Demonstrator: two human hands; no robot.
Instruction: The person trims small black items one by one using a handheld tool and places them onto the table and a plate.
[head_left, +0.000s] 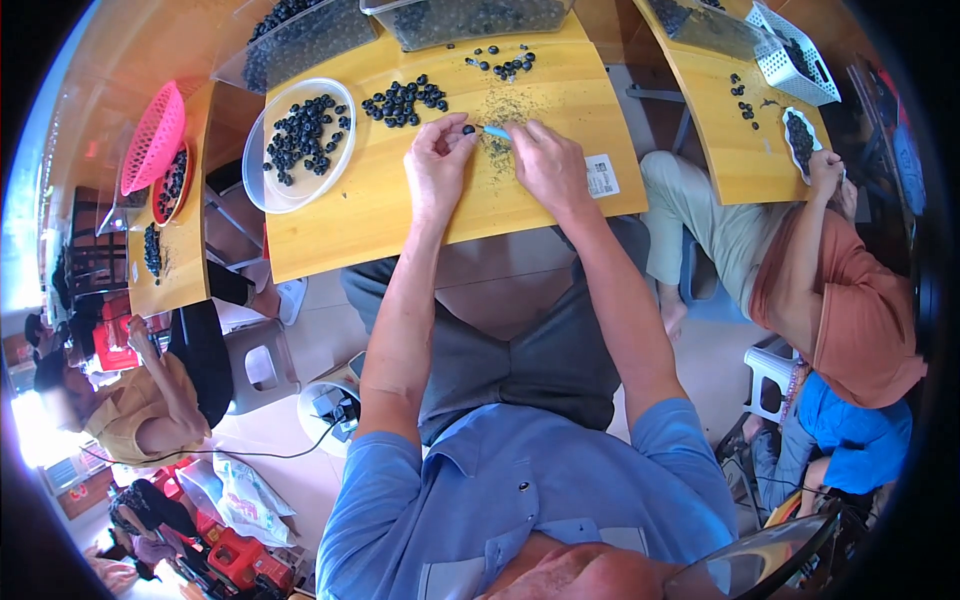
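Observation:
My left hand (438, 168) pinches a small dark round ball (469, 129), berry-like in size and colour, between thumb and fingertips. A slim tool with a light blue handle (496, 132) is gripped in my right hand (550, 168), its thin tip pointing at the ball. Whether the tip touches it I cannot tell. Crumbly dark bits (510, 103) are scattered on the wooden table (400, 215) around and beyond my hands. Left of them lies a loose cluster of the same balls (398, 102), and beside that a round translucent tray (258, 175) holds many more.
Two clear bins (300, 50) of dark balls stand at the table's far edge. A white label (602, 176) lies right of my right hand. At side tables, one person (835, 290) works on the right and another (150, 400) sits left, near a pink basket (155, 135).

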